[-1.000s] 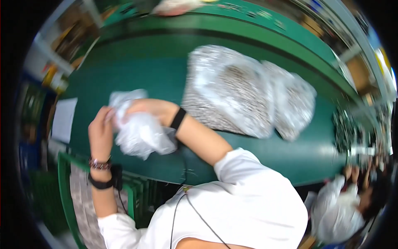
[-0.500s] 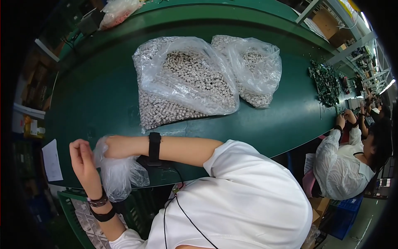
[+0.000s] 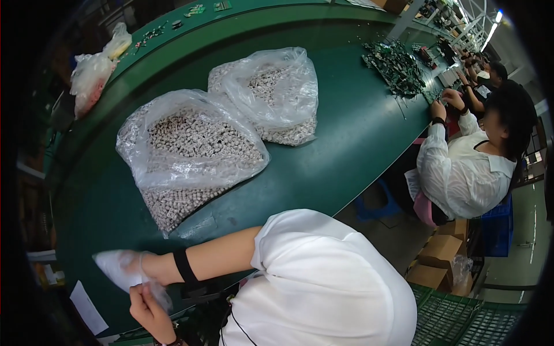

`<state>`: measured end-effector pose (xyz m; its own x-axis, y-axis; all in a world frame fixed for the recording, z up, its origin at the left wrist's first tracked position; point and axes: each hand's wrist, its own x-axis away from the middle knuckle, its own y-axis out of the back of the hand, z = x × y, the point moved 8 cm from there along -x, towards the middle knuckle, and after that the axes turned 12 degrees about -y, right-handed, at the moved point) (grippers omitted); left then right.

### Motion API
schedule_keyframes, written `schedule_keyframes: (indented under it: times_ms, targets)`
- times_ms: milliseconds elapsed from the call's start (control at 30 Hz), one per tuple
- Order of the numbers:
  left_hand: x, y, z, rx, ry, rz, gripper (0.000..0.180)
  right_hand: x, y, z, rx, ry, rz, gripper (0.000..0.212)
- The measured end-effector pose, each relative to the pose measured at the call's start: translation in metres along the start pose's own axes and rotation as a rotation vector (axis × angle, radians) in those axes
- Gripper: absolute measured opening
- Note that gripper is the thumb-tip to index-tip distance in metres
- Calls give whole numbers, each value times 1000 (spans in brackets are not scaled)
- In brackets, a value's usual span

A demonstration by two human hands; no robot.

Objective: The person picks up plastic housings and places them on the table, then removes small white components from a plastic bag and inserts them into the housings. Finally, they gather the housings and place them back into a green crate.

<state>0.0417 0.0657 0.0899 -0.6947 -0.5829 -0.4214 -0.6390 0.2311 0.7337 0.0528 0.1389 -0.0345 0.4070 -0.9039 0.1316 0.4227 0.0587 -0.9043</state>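
Note:
A clear plastic bag (image 3: 111,271) covers my right hand (image 3: 128,268), its far end drawn out to a point at the left. The fingers inside are blurred by the film and by motion. At my right wrist, the curled fingers of my left hand (image 3: 151,314) pinch the bag's loose edge. Beyond my hands on the green table lies a large clear bag (image 3: 202,164) full of small whitish parts, its mouth spread wide. Touching it, farther off, is a smaller clear bag (image 3: 287,95) with similar parts.
A white paper sheet (image 3: 88,308) lies at the table's left edge. Dark green pieces (image 3: 395,69) are heaped at the far right, where a co-worker (image 3: 461,167) sits. Cardboard boxes (image 3: 435,256) and green crates (image 3: 444,314) stand at lower right.
The view has turned rightward. The plastic bag, crumpled around my right wrist before, now extends over that hand. My left hand has come down to its edge from beyond the right hand.

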Motion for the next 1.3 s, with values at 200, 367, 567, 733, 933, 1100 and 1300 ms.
schedule_keyframes:
  times_ms: [200, 367, 567, 733, 933, 1100, 1300]
  targets:
    - [6, 16, 27, -119, 134, 18, 19, 0, -24, -5, -518, -243, 173, 19]
    - [-3, 24, 40, -332, 134, -16, 20, 47, -25, 23, -439, -143, 196, 38]
    - [27, 47, 81, -122, 350, -292, 18, 96, -36, 29, 1039, 228, -244, 53]
    - [29, 31, 78, 618, 263, -534, 10, 105, -87, 22, 2049, 688, 53, 62]
    - [23, 34, 62, 605, 145, -483, 9, 81, -74, 25, 2255, 1031, -66, 57]
    - [34, 56, 64, 307, 64, -734, 8, 47, -87, 14, 2329, 1046, 35, 31]
    - [35, 61, 62, 65, 109, -641, 13, 23, -91, -7, 2189, 768, 410, 23]
